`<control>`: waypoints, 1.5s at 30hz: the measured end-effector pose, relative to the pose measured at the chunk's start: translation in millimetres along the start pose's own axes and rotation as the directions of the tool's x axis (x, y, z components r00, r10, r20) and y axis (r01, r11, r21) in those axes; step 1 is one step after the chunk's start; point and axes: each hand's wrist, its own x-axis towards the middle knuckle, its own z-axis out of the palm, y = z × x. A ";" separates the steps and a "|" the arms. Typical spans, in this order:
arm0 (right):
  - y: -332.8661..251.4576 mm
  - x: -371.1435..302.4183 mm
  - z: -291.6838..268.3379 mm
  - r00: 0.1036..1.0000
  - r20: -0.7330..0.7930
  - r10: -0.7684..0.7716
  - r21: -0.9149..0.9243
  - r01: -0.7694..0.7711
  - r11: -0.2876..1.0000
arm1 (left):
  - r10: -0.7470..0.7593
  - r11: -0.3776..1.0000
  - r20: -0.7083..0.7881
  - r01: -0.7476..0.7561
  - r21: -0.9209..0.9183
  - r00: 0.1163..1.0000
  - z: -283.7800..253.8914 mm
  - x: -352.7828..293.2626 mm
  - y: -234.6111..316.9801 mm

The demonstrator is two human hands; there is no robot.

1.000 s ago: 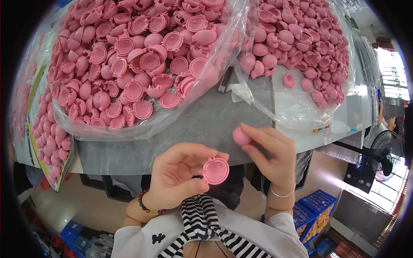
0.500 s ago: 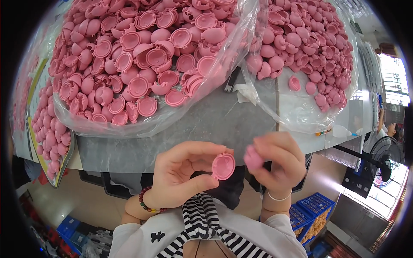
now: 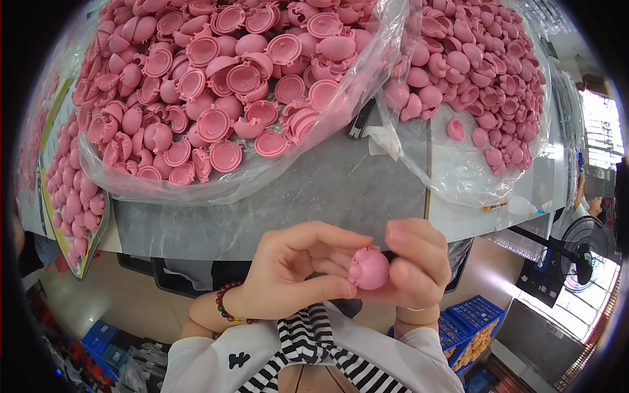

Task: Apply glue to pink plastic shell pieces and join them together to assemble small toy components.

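Pink ball (image 3: 371, 268) sits between the two hands, clear of the table edge, rounded face up; from where I stand can't tell if it's whole or only a half. Left hand (image 3: 288, 262): thumb and forefinger bent in a C, gap about as wide as the ball, thumb tip at its lower left, forefinger along its top left; has hold of it there. Probably gripped by that edge, near the small tabs, so the round side stays free. Right hand (image 3: 419, 268): fingers half curled, fingertips raised up and right of the ball, lower part of the hand against its right side; likely backing it up, can't tell if it actually grips

Beyond the left fingers: big heap of pink shells (image 3: 213, 124) on clear plastic sheet (image 3: 216, 194), edge bunched up, perhaps to stop pieces rolling off. Beyond the right fingers: second heap of smaller pink pieces (image 3: 485, 92), loose shell (image 3: 456, 129) on its near side. Both heaps look set within easy reach. Grey tabletop (image 3: 327, 183) between fingers and heaps, white scrap (image 3: 383, 141) farther up. Far left of the fingers: pink balls (image 3: 77, 203) piled by themselves, maybe to keep them apart
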 end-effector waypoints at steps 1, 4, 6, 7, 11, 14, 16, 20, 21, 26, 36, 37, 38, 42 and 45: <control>0.2 -1.4 3.2 0.988 -0.123 -0.097 -0.011 0.097 0.995 | 0.000 1.000 0.000 0.000 -0.001 1.000 0.5 1.4 -0.5; -4.3 -1.6 -5.8 0.994 0.045 -0.100 -0.143 0.106 0.984 | 0.058 0.998 0.043 -0.059 0.034 0.997 -0.5 6.0 -3.0; -5.3 -1.3 -6.1 0.994 0.092 -0.059 -0.200 0.076 0.977 | 0.019 0.997 0.074 -0.024 0.079 0.997 -2.0 6.4 -3.6; -5.8 -0.9 -5.5 0.998 0.059 -0.018 -0.152 0.027 0.988 | 0.018 0.997 0.074 -0.024 0.079 0.997 -0.7 6.4 -4.6; -5.9 -3.1 -3.5 0.996 0.011 0.089 0.018 -0.089 0.996 | 0.104 0.980 -0.003 -0.102 0.169 0.995 0.2 6.7 -8.3; -8.5 -2.7 -4.6 0.985 0.034 0.166 0.196 -0.170 0.966 | 0.180 0.935 0.068 -0.192 0.297 0.981 -2.3 7.8 -7.5; -8.4 -6.2 -4.6 0.977 0.039 0.207 0.281 -0.210 0.937 | 0.208 0.898 0.117 -0.237 0.371 0.971 -2.7 9.3 -5.7; -0.2 -14.8 -6.5 0.960 0.164 0.226 0.519 -0.279 0.808 | 0.286 0.649 0.245 -0.375 0.662 0.926 3.2 15.9 3.2; 4.6 -16.4 -4.7 0.962 0.197 0.191 0.604 -0.272 0.749 | 0.301 0.537 0.306 -0.426 0.728 0.903 3.2 18.3 3.9; -18.4 -24.3 -8.4 0.819 0.063 0.570 0.550 -0.505 0.665 | 0.232 0.766 0.243 -0.331 0.551 0.942 -1.3 16.7 2.2; 119.1 -97.4 -187.0 0.404 -0.905 0.131 -0.215 -0.703 0.678 | -0.024 0.969 -0.003 0.023 -0.246 1.000 -3.9 -7.5 13.5; 121.8 -97.6 -188.4 0.402 -0.905 0.138 -0.207 -0.701 0.683 | 0.010 0.990 -0.012 -0.012 -0.142 1.000 -7.8 -11.0 17.8; 123.8 -97.4 -189.0 0.417 -0.862 0.288 -0.131 -0.732 0.668 | 0.044 0.998 -0.018 -0.045 -0.035 0.999 -12.7 -15.4 22.9; 120.6 -83.6 -183.5 0.428 -0.791 0.437 -0.069 -0.773 0.630 | 0.809 0.324 -0.019 -0.420 0.848 0.587 -44.1 -66.5 76.7; 111.8 -79.9 -184.4 0.364 -0.845 0.392 -0.168 -0.876 0.451 | 0.966 -0.119 -0.031 0.545 0.830 0.258 -77.5 -86.2 140.8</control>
